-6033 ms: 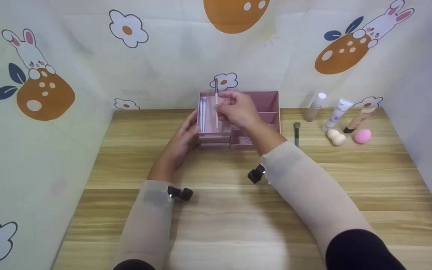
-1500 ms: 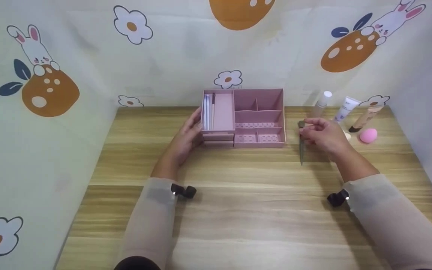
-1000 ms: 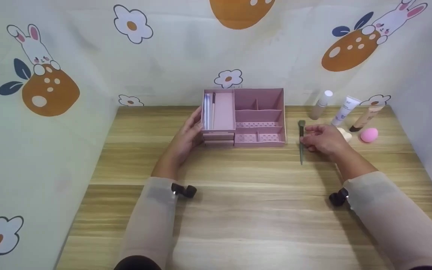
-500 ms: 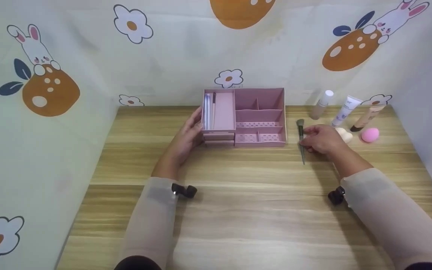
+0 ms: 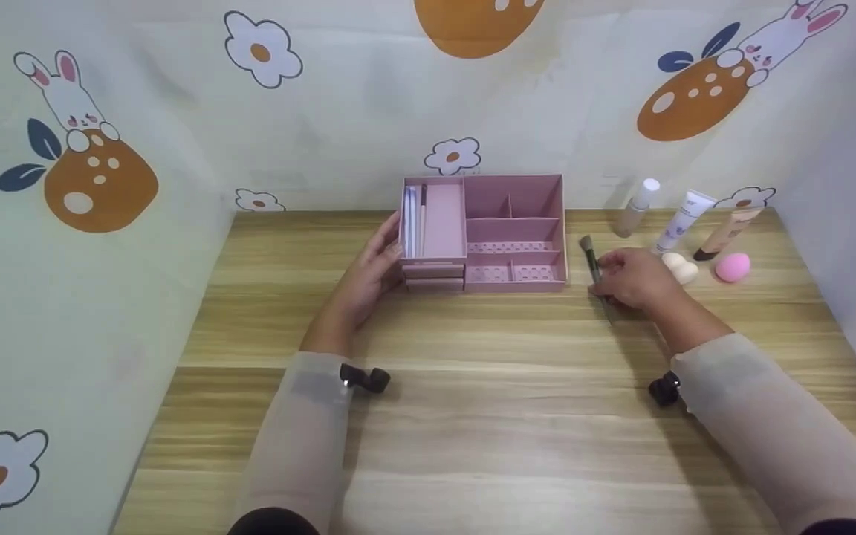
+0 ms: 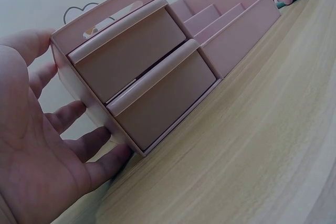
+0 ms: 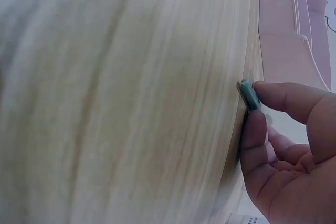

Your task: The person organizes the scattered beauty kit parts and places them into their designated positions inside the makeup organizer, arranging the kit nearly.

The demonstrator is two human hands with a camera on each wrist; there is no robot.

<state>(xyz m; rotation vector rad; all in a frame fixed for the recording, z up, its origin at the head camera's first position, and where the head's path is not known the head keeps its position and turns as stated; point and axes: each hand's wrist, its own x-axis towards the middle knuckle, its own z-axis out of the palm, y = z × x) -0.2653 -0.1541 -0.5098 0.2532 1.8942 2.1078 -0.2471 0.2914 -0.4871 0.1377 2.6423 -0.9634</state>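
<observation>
A pink desktop organizer stands against the back wall, with two drawers at its lower left. My left hand rests its spread fingertips on the organizer's left side; the left wrist view shows the fingers nearly straight against that wall. Between thumb and fingers my right hand pinches the handle of a green makeup brush, just right of the organizer. Its bristle head tilts away to the left, and the handle end shows between the fingertips in the right wrist view.
Slim pale sticks and a dark-tipped brush lie in the organizer's upper left compartment. Right of my right hand stand a white-capped bottle, a white tube and a beige tube. Before them sit a cream sponge and a pink sponge.
My right hand has gone from the organizer, where a slim brush now lies, to the green brush. Lately that brush has turned, its head swinging left. The left hand stays put.
</observation>
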